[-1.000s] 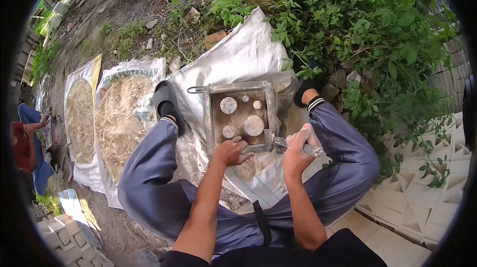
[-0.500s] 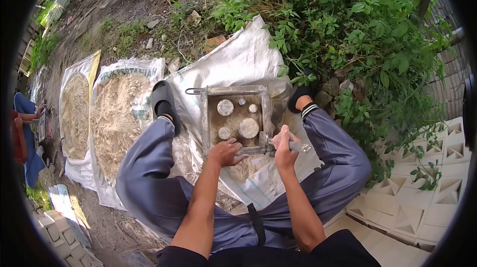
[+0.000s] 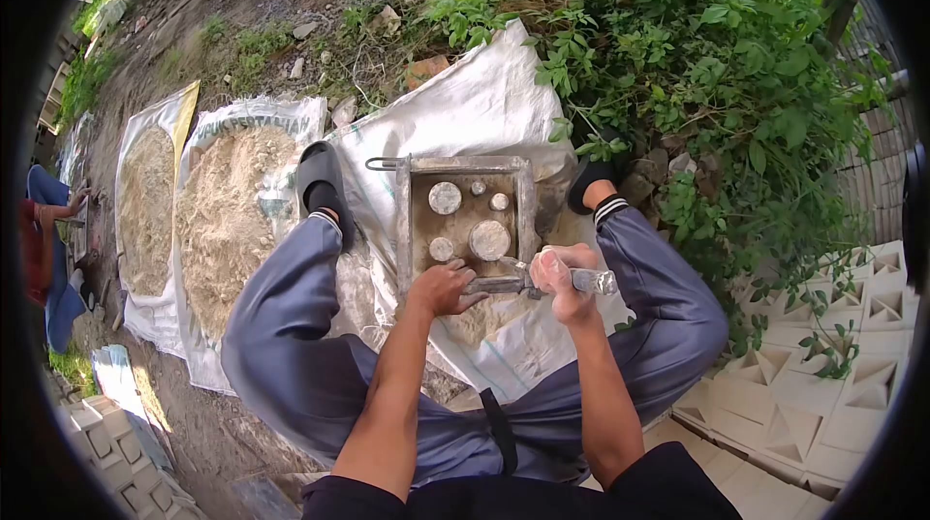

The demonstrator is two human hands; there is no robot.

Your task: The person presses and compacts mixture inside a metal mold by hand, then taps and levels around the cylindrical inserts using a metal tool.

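A square, dust-coated mould frame lies on a white woven sack between my legs. Inside it stand several round, dusty pegs, the largest a cylinder. My left hand is at the frame's near side, the fingers bent over the bar and the thumb apart on the outer side. My right hand is closed around a tool's thick, powdery handle beside the near right corner. The handle's butt points right; a metal neck shows left of the fist, and its head I cannot make out.
Two sacks of pale powder, the nearer heap and the farther heap, lie to the left. Leafy plants grow at upper right. Patterned pale blocks are stacked at lower right. Another person sits at far left.
My right hand has turned and shifted slightly right with the tool. My left hand stays at the near bar, a little further right. The whole view has shifted slightly.
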